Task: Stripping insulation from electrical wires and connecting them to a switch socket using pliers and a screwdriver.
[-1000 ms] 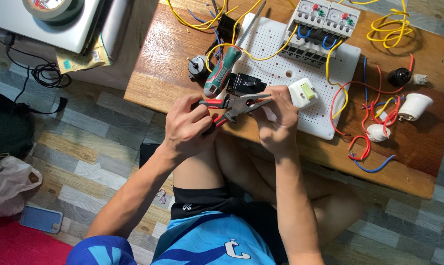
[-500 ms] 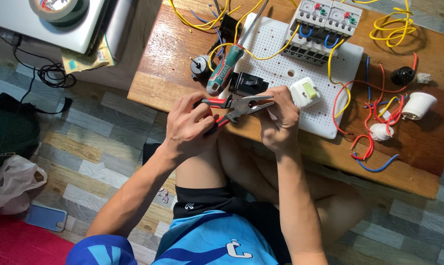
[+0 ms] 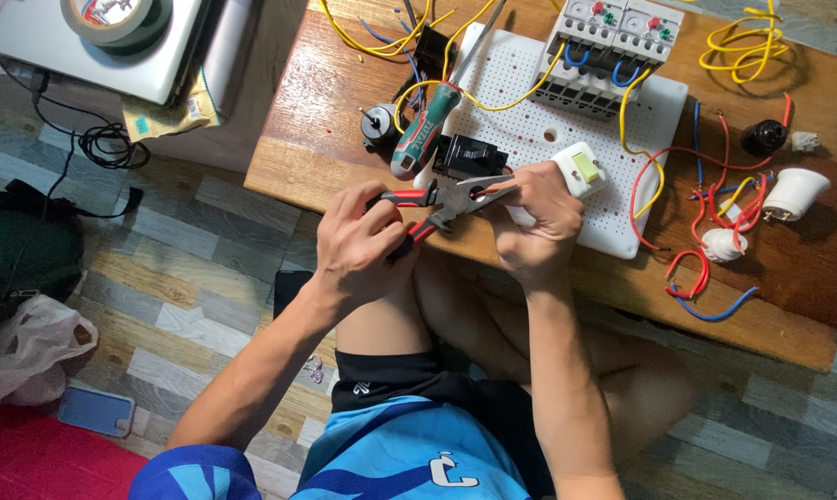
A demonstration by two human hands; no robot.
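Gripping red-handled pliers in my left hand, right hand pinching something hidden at their tip, screwdriver just beyond, white pegboard under my right hand.

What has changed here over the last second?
Very little. The left hand keeps its grip on the red-handled pliers, whose nose stays at the right hand. The view only drifted slightly. The screwdriver, white perforated board and loose wires lie as they were.

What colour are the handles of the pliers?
Red and black, on the pliers gripped by the left hand; the head view shows it.
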